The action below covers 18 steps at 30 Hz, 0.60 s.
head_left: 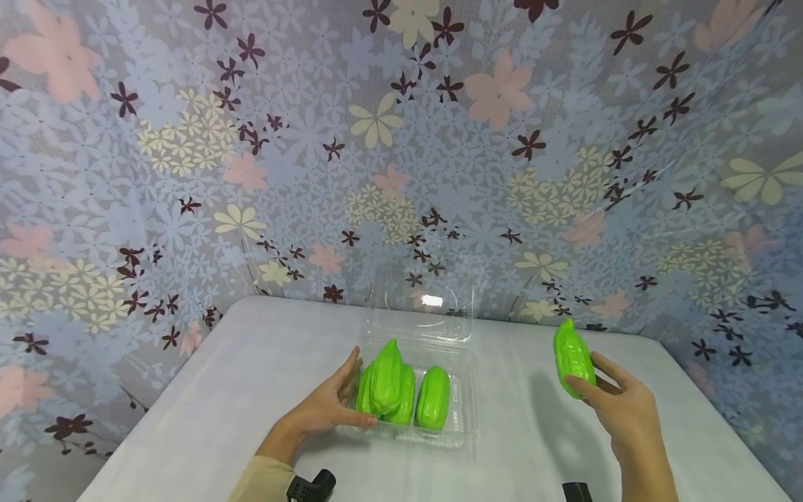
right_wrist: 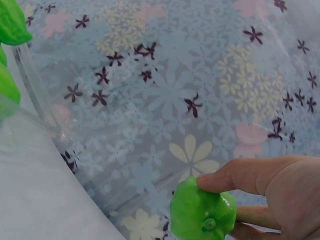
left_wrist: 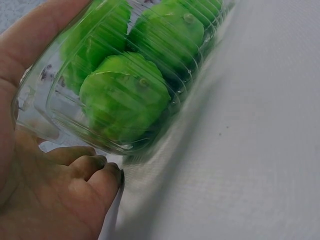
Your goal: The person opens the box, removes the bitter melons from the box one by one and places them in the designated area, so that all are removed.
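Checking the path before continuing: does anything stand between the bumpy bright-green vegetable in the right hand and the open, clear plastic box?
Nothing visible: only white tabletop lies between the vegetable in the right hand and the box. The transparent lid stands raised at the far side, the left hand at the left.

A white table [head_left: 270, 355] bears a clear container [head_left: 463, 397] (open).

My left hand [head_left: 320, 408] bare, plain pale beige sleeve [head_left: 260, 480] below it, black round-ended device [head_left: 311, 486] alongside. My right hand [head_left: 621, 404] bare too, small dark blocky piece [head_left: 576, 492] near that forearm [head_left: 646, 470]
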Each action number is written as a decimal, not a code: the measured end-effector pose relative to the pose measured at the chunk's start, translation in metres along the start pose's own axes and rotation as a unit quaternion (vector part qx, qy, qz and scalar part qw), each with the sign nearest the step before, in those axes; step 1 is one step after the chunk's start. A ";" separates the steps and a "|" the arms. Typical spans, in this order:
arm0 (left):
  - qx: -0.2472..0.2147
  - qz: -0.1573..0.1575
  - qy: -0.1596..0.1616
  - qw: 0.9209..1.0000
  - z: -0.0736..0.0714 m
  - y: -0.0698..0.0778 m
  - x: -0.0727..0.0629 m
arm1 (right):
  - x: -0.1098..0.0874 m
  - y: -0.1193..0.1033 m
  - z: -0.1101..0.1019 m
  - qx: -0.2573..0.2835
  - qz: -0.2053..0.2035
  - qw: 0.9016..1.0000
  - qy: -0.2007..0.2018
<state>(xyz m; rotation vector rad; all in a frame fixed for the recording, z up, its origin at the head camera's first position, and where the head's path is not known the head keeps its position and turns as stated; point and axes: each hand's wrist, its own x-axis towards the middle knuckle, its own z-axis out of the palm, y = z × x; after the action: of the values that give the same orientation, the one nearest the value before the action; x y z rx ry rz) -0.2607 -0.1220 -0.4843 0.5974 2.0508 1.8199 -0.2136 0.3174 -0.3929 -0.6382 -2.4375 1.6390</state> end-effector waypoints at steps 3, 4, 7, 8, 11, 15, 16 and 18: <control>0.001 0.001 -0.001 1.000 -0.001 0.000 0.001 | 0.005 0.003 -0.005 -0.002 0.018 1.000 0.010; 0.002 0.002 -0.001 1.000 -0.001 0.000 0.001 | 0.007 0.005 -0.007 -0.001 0.023 1.000 0.014; 0.002 0.002 -0.002 1.000 0.000 0.000 0.000 | 0.011 0.009 -0.010 0.005 0.037 0.999 0.023; 0.002 0.001 -0.001 1.000 0.000 0.001 0.000 | 0.012 0.011 -0.010 0.005 0.042 0.999 0.026; -0.001 0.000 -0.002 1.000 0.001 0.001 0.000 | 0.015 0.016 -0.012 0.009 0.047 0.998 0.033; 0.000 0.001 -0.001 1.000 0.001 0.002 0.000 | 0.021 0.026 -0.010 0.020 0.046 0.998 0.035; 0.002 0.000 0.000 1.000 0.001 0.002 -0.001 | 0.023 0.029 -0.009 0.020 0.047 0.998 0.036; 0.007 -0.001 0.002 1.000 0.000 0.002 -0.001 | 0.026 0.034 -0.008 0.022 0.050 0.998 0.032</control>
<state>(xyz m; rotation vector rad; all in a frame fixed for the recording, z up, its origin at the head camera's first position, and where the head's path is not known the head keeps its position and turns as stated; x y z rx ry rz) -0.2597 -0.1222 -0.4823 0.5952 2.0668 1.8093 -0.2253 0.3457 -0.4238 -0.8055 -2.3539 1.6745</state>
